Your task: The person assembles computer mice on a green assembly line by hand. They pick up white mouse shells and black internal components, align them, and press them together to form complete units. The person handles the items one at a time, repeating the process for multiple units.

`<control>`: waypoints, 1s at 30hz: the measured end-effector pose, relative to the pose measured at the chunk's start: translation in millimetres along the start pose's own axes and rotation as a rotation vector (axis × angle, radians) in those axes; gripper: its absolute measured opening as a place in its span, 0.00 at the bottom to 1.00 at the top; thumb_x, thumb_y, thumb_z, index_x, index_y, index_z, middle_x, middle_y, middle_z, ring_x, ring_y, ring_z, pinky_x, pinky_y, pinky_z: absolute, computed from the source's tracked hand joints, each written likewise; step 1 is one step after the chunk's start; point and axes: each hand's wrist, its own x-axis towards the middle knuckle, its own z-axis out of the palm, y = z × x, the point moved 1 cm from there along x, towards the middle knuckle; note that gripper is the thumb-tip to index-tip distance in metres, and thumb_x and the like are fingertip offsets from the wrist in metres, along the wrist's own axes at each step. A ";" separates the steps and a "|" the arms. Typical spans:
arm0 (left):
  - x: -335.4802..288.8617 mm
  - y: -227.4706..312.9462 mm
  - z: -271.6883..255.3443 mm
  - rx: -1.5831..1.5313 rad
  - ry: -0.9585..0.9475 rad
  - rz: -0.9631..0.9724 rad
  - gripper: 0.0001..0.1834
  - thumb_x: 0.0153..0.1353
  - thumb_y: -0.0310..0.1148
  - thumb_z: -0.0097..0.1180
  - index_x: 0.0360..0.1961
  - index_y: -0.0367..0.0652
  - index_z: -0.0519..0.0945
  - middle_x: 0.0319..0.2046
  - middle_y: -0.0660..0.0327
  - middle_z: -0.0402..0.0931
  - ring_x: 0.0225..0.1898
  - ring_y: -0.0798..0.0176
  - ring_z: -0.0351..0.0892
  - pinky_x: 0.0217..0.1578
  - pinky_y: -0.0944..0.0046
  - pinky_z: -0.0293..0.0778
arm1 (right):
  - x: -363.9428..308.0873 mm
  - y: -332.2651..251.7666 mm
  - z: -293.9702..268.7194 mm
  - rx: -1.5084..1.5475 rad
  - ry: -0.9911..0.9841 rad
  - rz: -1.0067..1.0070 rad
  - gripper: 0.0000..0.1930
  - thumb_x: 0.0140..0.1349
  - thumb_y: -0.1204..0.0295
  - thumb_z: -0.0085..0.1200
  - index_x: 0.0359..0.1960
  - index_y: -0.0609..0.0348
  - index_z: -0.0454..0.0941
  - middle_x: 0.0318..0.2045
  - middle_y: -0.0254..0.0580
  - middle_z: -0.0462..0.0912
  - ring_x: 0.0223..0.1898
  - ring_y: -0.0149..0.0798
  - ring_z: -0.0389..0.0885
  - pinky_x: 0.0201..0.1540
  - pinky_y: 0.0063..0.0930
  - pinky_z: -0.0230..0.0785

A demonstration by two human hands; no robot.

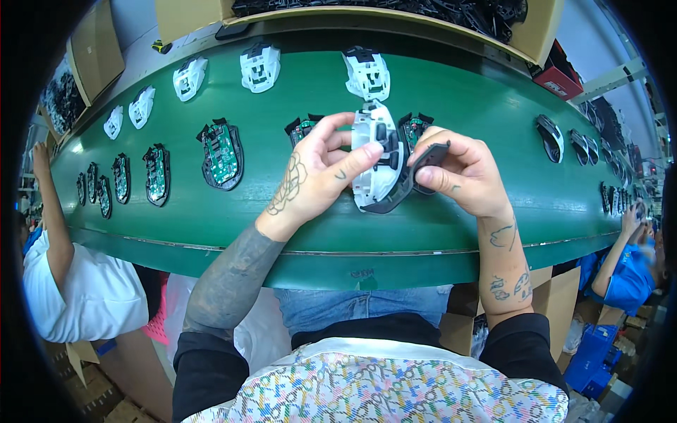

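Note:
My left hand (321, 169) grips a white computer mouse shell (372, 185) with black parts along its side, thumb pressed on the near face. A curved black side panel (396, 200) runs along the shell's lower right edge. Its upper end is pinched between the thumb and fingers of my right hand (467, 173). I cannot tell whether the panel is fixed to the shell. Partly hidden behind my hands lie two black mouse bases with green circuit boards, one at the left (302, 129) and one at the right (413, 127). Another white shell (367, 74) lies just beyond.
Along the green work surface (282, 211) lie more mouse bases with circuit boards (223, 156) and white shells (260, 68). Black-and-white shells (549, 139) sit at the right. A cardboard box (546, 32) of black parts stands at the back. Other people work at left (92, 289) and right (627, 275).

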 end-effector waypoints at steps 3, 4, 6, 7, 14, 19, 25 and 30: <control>-3.7 2.9 2.4 0.026 0.006 0.029 0.37 0.58 0.38 0.63 0.60 0.27 0.61 0.47 0.46 0.76 0.41 0.63 0.81 0.38 0.67 0.78 | 3.4 1.4 9.1 -0.040 0.085 -0.018 0.11 0.58 0.78 0.60 0.43 0.65 0.77 0.36 0.34 0.77 0.38 0.25 0.76 0.40 0.18 0.72; -4.5 1.5 1.5 0.097 0.007 0.059 0.38 0.58 0.39 0.64 0.61 0.27 0.61 0.47 0.46 0.76 0.41 0.63 0.80 0.38 0.67 0.78 | 4.5 2.2 12.9 -0.071 0.121 -0.027 0.12 0.58 0.78 0.61 0.43 0.65 0.77 0.36 0.34 0.77 0.37 0.25 0.76 0.40 0.18 0.71; -5.3 -2.3 -0.5 0.238 0.007 0.121 0.39 0.56 0.40 0.65 0.61 0.27 0.61 0.47 0.46 0.76 0.41 0.63 0.80 0.38 0.66 0.79 | 5.1 4.7 17.6 -0.116 0.181 -0.036 0.14 0.57 0.78 0.61 0.45 0.64 0.76 0.36 0.33 0.77 0.36 0.24 0.76 0.39 0.17 0.72; -5.2 -1.1 -0.2 0.233 0.012 0.104 0.41 0.55 0.42 0.66 0.61 0.27 0.61 0.47 0.45 0.75 0.41 0.62 0.80 0.38 0.66 0.79 | 4.6 7.5 18.9 -0.128 0.205 -0.037 0.15 0.57 0.77 0.62 0.46 0.64 0.75 0.35 0.33 0.77 0.36 0.24 0.76 0.38 0.17 0.72; -7.2 3.4 0.9 0.294 0.010 0.101 0.50 0.47 0.44 0.72 0.63 0.26 0.57 0.50 0.45 0.71 0.46 0.57 0.78 0.39 0.60 0.81 | 5.8 12.5 32.4 -0.437 0.384 -0.042 0.20 0.54 0.72 0.66 0.45 0.63 0.72 0.29 0.33 0.78 0.30 0.22 0.76 0.32 0.16 0.72; -8.4 2.2 -0.1 0.033 -0.022 0.034 0.52 0.50 0.38 0.69 0.66 0.29 0.48 0.55 0.45 0.64 0.53 0.54 0.73 0.47 0.59 0.77 | 8.2 15.6 45.4 -0.478 0.445 -0.080 0.20 0.53 0.67 0.68 0.41 0.63 0.71 0.26 0.34 0.77 0.26 0.23 0.74 0.29 0.17 0.73; -10.4 6.4 -8.8 -0.310 -0.111 0.015 0.43 0.46 0.21 0.62 0.63 0.42 0.54 0.54 0.52 0.66 0.54 0.56 0.71 0.57 0.55 0.67 | 11.9 18.4 47.7 -0.463 0.368 0.064 0.28 0.51 0.57 0.68 0.43 0.65 0.69 0.32 0.41 0.77 0.33 0.30 0.77 0.37 0.26 0.75; -6.7 7.5 -3.2 -0.288 0.059 0.083 0.36 0.44 0.20 0.65 0.55 0.42 0.62 0.47 0.56 0.71 0.50 0.59 0.74 0.54 0.56 0.70 | 9.4 25.2 44.0 -0.073 0.184 0.094 0.36 0.53 0.64 0.67 0.61 0.65 0.63 0.46 0.49 0.78 0.46 0.39 0.80 0.49 0.31 0.74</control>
